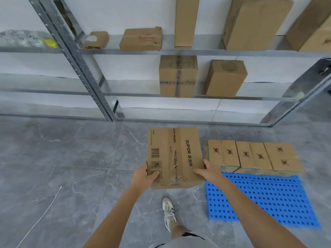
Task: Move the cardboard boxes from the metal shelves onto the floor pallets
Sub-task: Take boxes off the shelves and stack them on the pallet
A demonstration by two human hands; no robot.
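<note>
- We held a SUPOR cardboard box (176, 156) in both hands, off the grey marbled floor (62, 158), in front of the metal shelves (100, 76) and just left of the blue perforated pallet (259, 199).
- Our left hand (143, 176) gripped the box's near left corner. The thumb lay flat on the top face over the printed codes, and the other fingers were curled under the edge, out of sight.
- Our right hand (206, 170) clasped the near right corner, with the thumb pressed on the top face and the fingers wrapped round the side wall. We could not tell whether they were spread.
- The box's top face, with its barcode and a strip of clear tape, faced up towards us, tilted slightly.
- A row of printed boxes (254, 155) already sat side by side, touching, along the far edge of the pallet. Its near part lay bare.
- On the lower shelf stood a taped box (178, 76) and, beside it but apart, a plain box (224, 78).
- The shelf above carried a small torn box (95, 40), a flat box (141, 39), a tall narrow box (186, 20) and a large box (254, 20).
- A plastic-wrapped bundle (23, 39) lay on the neighbouring shelf bay to the left.
- One white sneaker (168, 212) stood on the floor below the held box, and a thin white cord (41, 217) lay across the floor to the left.
</note>
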